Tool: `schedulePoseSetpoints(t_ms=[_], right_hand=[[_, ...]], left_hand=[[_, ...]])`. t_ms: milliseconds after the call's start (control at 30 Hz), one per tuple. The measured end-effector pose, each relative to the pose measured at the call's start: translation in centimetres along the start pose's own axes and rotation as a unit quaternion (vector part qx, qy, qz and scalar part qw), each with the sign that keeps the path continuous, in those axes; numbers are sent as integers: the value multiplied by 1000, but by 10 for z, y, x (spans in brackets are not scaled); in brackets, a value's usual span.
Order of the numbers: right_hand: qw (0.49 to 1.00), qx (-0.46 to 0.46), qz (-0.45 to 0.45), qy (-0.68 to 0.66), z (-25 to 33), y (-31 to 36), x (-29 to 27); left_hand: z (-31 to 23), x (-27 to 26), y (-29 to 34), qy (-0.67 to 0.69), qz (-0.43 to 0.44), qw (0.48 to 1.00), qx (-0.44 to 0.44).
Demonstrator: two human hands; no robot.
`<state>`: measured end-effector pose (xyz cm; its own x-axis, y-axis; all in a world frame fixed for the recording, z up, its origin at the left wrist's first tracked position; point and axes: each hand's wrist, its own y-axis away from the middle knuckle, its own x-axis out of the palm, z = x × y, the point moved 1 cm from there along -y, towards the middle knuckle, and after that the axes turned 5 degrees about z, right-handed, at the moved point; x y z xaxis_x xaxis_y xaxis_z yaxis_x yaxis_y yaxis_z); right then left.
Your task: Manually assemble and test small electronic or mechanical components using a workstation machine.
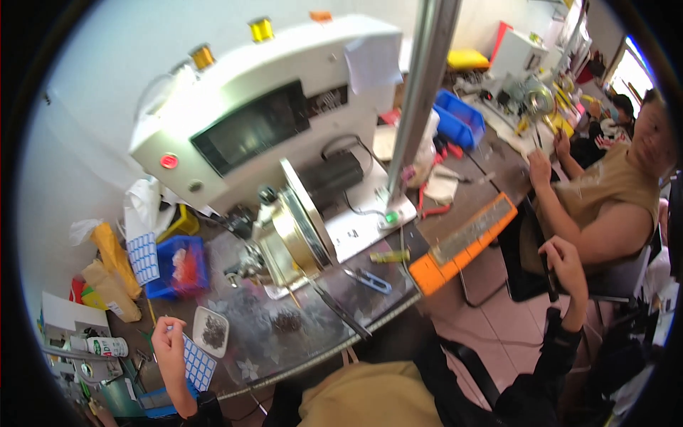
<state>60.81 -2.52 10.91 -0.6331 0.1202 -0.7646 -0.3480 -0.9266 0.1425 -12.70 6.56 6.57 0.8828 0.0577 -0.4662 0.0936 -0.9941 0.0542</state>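
Note:
My left hand (pixel 169 344) is raised at the left of the bench, with its fingers curled closed. Anything pinched in them is too small to make out. Beside it lie a sheet of blue-and-white labels (pixel 200 363) and a white dish (pixel 221 349) holding small dark pieces. Off to the right, beyond the bench edge, my right hand (pixel 567 265) is closed around a dark narrow stick-like thing (pixel 551 283), whose kind I cannot tell. A pile of small dark pieces (pixel 287 321) lies on the bench, left of a pair of dark tweezers (pixel 340 307).
A white machine (pixel 235 99) with a dark screen and a round metal drum (pixel 293 238) stands behind the bench. An orange ruled strip (pixel 455 262), a blue utility knife (pixel 374 282) and a blue bin (pixel 160 274) lie around it. A co-worker (pixel 612 206) sits at the right.

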Motion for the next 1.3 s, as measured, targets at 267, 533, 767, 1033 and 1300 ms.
schedulePoseSetpoints(t_ms=[267,533,767,1033,1300], right_hand=[[954,-279,-54,97,111,4,70],[820,-504,241,-124,251,32,223],[831,-422,295,-211,264,37,251],[833,-518,69,-181,254,-11,228],[923,-290,37,-250,220,-102,196]], left_hand=[[-59,92,-4,19,171,984,40],[-142,154,24,-62,301,929,207],[-139,138,21,-41,184,972,141],[-136,126,-4,-59,168,964,198],[-128,107,-31,-11,106,965,240]])
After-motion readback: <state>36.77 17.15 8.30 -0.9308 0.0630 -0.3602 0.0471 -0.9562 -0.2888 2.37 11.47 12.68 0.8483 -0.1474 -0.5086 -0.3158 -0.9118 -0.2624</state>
